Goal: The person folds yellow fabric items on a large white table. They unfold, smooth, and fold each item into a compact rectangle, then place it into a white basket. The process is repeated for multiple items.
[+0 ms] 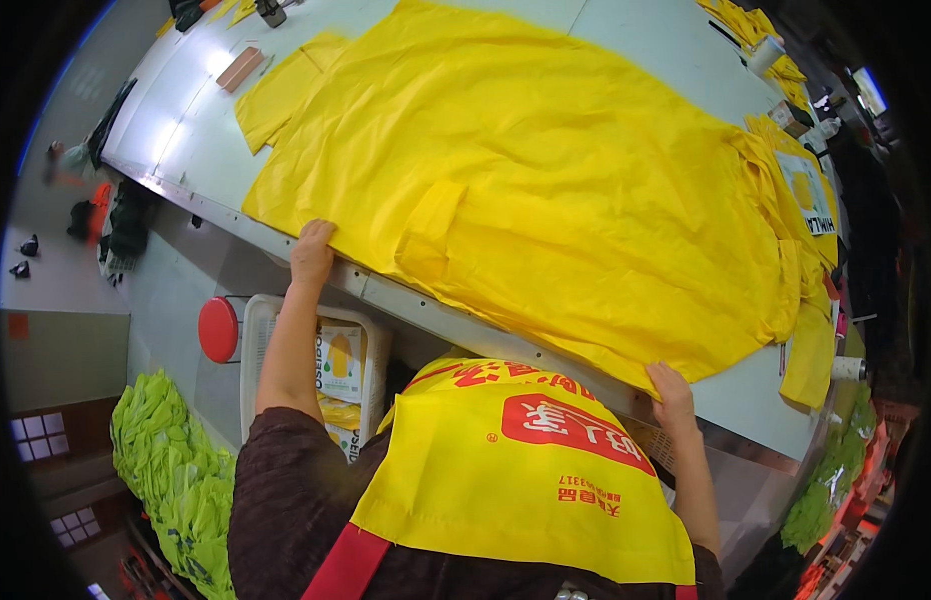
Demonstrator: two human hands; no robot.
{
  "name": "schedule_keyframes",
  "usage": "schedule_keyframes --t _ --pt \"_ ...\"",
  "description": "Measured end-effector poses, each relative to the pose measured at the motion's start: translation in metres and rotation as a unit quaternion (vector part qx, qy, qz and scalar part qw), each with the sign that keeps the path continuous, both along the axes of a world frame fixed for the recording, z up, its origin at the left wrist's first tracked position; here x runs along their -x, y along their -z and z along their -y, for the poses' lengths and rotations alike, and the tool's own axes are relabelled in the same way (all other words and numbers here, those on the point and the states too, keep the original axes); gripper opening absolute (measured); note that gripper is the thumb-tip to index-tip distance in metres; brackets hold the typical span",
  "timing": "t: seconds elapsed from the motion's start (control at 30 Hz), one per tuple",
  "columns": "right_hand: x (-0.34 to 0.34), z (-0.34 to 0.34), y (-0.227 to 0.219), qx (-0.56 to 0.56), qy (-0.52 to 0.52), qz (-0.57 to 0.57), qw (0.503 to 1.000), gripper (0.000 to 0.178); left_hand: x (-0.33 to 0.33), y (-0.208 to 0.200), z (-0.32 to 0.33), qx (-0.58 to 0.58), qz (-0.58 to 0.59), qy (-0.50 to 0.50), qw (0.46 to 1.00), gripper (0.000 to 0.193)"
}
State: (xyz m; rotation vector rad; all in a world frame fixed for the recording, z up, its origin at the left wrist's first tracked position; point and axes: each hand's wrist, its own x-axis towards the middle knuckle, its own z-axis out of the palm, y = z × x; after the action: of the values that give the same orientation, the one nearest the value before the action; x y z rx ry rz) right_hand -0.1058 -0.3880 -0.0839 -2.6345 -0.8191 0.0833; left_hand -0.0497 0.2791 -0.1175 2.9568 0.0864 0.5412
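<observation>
A large yellow raincoat (576, 170) lies spread over the pale work table, its surface wrinkled. One sleeve reaches out at the far left, and a narrow flap (436, 225) is folded on the near part. My left hand (314, 252) grips the near edge of the raincoat toward its left end, right at the table's rim. Farther right along the same edge, my right hand (672, 395) is closed on the cloth, its fingertips partly hidden. Bunched folds of yellow cloth (786, 280) lie at the right end.
A white bin (378, 350) with packaged items stands below the table edge, beside a red round stool (219, 330). Green bags (171, 470) are heaped on the floor at left. On the table are a pinkish-brown tray (240, 69) and a printed package (804, 190).
</observation>
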Motion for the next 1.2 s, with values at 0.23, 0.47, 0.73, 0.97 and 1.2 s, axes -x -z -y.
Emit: schedule_keyframes --t 0.23,0.47,0.73,0.97,1.2 --pt "-0.008 0.020 -0.103 -0.013 0.103 -0.311 0.945 0.044 0.049 -0.041 0.002 0.043 0.015 -0.040 0.998 0.019" --pt "-0.054 0.078 -0.141 -0.126 0.279 -0.501 0.809 0.036 0.068 -0.116 0.007 0.042 0.037 -0.058 0.997 0.016" --pt "-0.205 0.107 -0.043 -0.184 0.217 -0.173 0.943 0.030 -0.110 -0.086 0.003 -0.012 0.028 -0.051 0.998 0.016" --pt "-0.216 0.052 0.022 0.113 0.354 0.000 0.929 0.044 -0.137 -0.014 0.032 0.024 0.059 -0.034 0.997 0.048" --pt "-0.130 0.021 0.035 0.175 0.331 0.161 0.913 0.054 -0.029 0.011 -0.016 -0.125 -0.052 -0.183 0.974 0.056"
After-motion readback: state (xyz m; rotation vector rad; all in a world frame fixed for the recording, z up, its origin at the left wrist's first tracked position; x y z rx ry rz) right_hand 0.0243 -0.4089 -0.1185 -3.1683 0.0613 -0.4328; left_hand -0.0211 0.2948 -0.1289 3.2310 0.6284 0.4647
